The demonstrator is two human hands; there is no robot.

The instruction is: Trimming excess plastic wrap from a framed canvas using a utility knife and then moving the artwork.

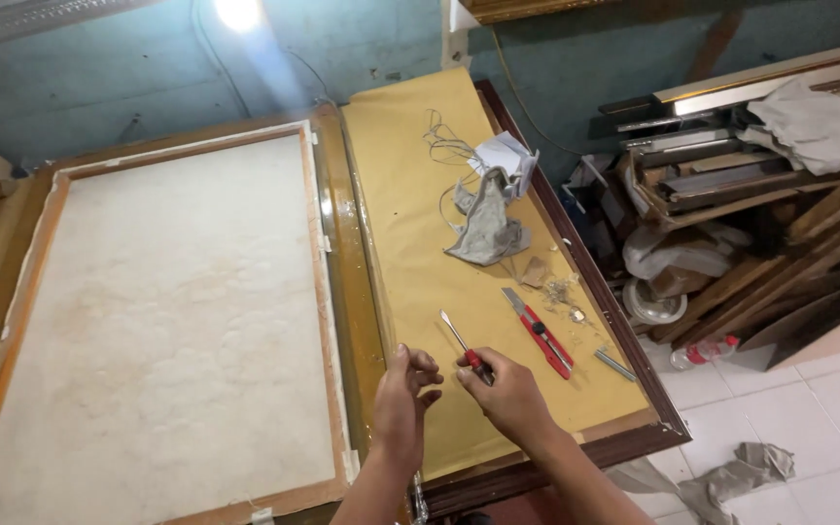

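Note:
My right hand (507,394) is closed around the red handle of a screwdriver (463,342), whose metal shaft points away from me over the brown paper (410,194) that covers a dark wooden frame (634,369). My left hand (402,401) rests with its fingers apart at the left edge of that paper, just beside my right hand, holding nothing. A red utility knife (539,332) lies on the paper to the right of the screwdriver. A small metal piece (615,365) lies near the frame's right edge.
A large gold-framed canvas (162,321) lies face down on the left. A grey rag (486,226), white folded paper (506,156) and loose wire sit at the far end of the paper. Stacked frame mouldings and cloth (760,165) crowd the right; a rag (741,469) lies on the tiled floor.

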